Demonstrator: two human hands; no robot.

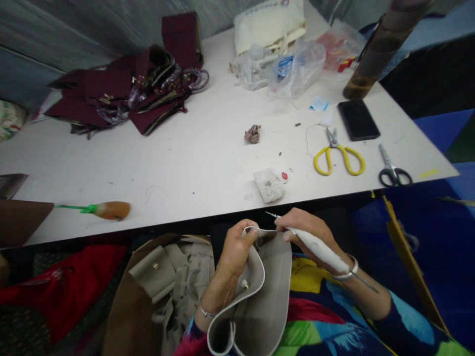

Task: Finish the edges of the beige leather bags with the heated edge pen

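Observation:
My left hand [237,249] pinches the upper edge of a light grey handbag [269,287] between thumb and fingers. The bag hangs over my lap, its panel curling open, and a small metal snap shows on it. My right hand [308,232] is closed around a white pen-like tool [321,249] with a thin metal tip and what looks like a cord at its back end. Its tip points left, above the bag's top edge near the table's front edge. On the table just beyond lies a crumpled whitish packet [269,185].
A box [122,301] of grey bag pieces [174,272] stands at my left. On the table [208,163] are burgundy bags [107,89], a glue bottle [111,210], yellow-handled scissors [339,155], black-handled scissors [394,173], a phone [358,120], a tall bottle [374,54] and plastic bags [297,69].

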